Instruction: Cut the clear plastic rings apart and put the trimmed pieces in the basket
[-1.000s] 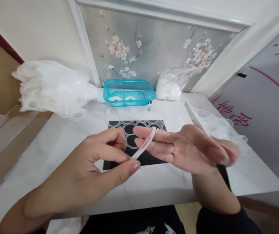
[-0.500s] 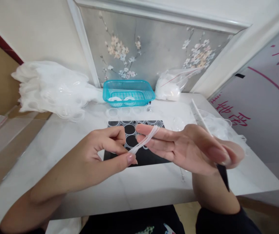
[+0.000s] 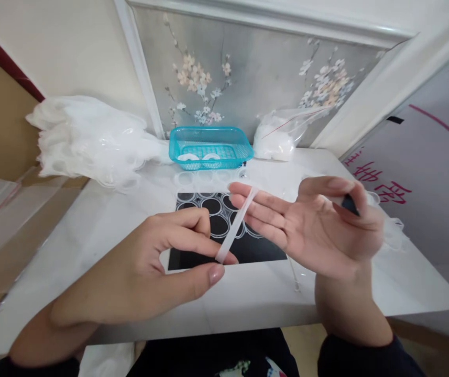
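A translucent white band (image 3: 235, 225) is stretched between my two hands above a dark sheet. My left hand (image 3: 161, 262) has the band's lower end hooked over a fingertip, with its thumb close below and another finger curled. My right hand (image 3: 306, 225) is turned palm up, its long fingers stretched out and the band's upper end looped over them. A slim tool, of which only the black end (image 3: 350, 204) shows clearly, is tucked at that hand's thumb. The rest of the tool is hidden.
On the white table (image 3: 248, 293) lies the black sheet (image 3: 196, 251) printed with rings. Behind it stand a blue basket (image 3: 210, 165) with white rings inside, a large bag of white rings (image 3: 90, 141) and a clear zip bag (image 3: 275, 141). Loose translucent rings (image 3: 393, 235) lie at right.
The band has gone from bunched to a flatter strip, and my left fingertip now sits inside its lower end. My right hand has tilted, turning the tool's black end up towards me.
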`<state>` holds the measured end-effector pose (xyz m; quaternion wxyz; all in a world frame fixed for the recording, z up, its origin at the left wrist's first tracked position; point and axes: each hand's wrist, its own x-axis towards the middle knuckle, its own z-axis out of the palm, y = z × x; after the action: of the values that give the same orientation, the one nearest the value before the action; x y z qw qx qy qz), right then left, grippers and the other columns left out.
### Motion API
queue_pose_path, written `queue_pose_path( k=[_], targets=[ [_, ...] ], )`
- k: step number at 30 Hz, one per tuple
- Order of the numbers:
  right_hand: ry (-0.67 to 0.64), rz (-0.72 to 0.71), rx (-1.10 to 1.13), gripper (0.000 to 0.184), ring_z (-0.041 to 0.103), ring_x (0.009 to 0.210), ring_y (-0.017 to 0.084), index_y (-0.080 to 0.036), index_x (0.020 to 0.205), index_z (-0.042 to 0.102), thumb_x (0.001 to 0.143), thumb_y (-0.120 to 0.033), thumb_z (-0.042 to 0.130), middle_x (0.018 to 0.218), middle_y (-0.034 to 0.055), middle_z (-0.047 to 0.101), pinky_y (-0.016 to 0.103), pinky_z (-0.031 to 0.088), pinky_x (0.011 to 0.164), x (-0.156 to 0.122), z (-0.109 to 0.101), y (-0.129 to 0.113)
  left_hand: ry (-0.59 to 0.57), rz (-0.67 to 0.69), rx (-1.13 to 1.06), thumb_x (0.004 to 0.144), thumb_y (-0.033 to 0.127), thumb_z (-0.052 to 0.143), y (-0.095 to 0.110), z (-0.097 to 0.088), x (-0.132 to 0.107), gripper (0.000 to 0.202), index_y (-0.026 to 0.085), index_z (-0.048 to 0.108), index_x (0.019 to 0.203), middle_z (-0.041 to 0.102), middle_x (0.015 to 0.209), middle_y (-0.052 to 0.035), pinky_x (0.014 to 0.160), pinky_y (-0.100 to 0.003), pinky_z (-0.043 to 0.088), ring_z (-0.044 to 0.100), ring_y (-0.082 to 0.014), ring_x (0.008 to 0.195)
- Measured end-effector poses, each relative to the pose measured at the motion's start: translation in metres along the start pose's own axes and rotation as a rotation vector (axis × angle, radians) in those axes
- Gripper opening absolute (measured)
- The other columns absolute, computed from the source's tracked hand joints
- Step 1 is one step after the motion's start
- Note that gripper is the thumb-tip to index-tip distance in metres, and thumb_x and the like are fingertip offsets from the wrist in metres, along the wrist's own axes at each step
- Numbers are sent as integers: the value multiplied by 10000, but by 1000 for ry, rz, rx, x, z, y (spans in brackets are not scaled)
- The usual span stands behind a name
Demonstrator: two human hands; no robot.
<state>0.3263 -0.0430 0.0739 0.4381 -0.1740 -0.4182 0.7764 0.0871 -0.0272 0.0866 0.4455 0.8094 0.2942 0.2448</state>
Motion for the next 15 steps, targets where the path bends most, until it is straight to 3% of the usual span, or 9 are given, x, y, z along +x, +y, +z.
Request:
queue_pose_path(
  k=[10,15],
  targets=[
    [47,-19,-134,351,359,1407,184,-343,941,656,882,-622,452,1327,-40,594,442,290,1154,3,-4,1,-16,0,-61,816,155,647,-1,-2,-1,294,304,729,1057,528,720,39,651,-202,441,510,-82,681],
    [43,14,-106,243,439,1356,214,-331,865,674,858,-548,567,1298,-32,622,468,344,1122,8,-9,7,-30,-29,-155,801,188,659,-3,-4,2,325,310,718,1096,632,792,14,720,-240,471,561,-117,745]
  ],
)
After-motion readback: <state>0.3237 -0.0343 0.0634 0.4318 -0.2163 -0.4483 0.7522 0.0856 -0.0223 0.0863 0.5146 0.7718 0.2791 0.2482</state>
